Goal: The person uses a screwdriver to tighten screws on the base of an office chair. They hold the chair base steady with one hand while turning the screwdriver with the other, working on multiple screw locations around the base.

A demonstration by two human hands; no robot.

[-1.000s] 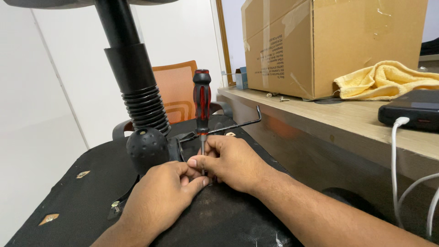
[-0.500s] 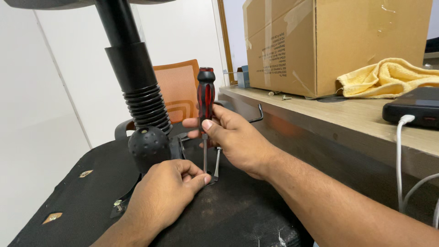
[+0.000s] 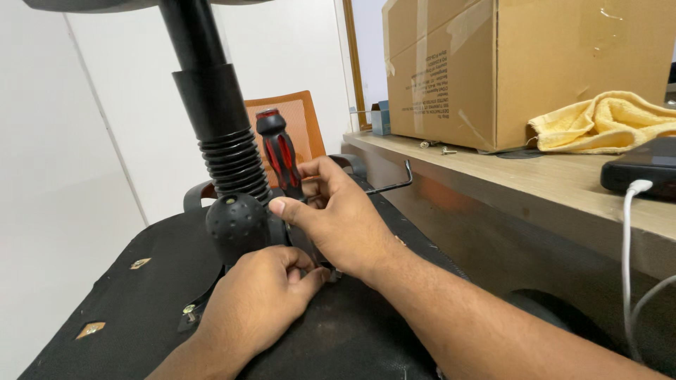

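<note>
On the black underside of the upturned chair seat (image 3: 127, 295), beside the wooden counter (image 3: 535, 190), I see my right hand (image 3: 345, 222) gripping the screwdriver (image 3: 282, 155), left hand (image 3: 257, 302) pinching its tip.

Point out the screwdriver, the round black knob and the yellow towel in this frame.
screwdriver (image 3: 280, 151), head view, on the red and black handle.
round black knob (image 3: 236, 222), head view, on its dimpled front face.
yellow towel (image 3: 605, 119), head view, on the folded middle, lying on the wooden desk.

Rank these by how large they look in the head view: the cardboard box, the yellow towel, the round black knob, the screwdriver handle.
1. cardboard box
2. yellow towel
3. round black knob and screwdriver handle: look alike, unranked.
</note>
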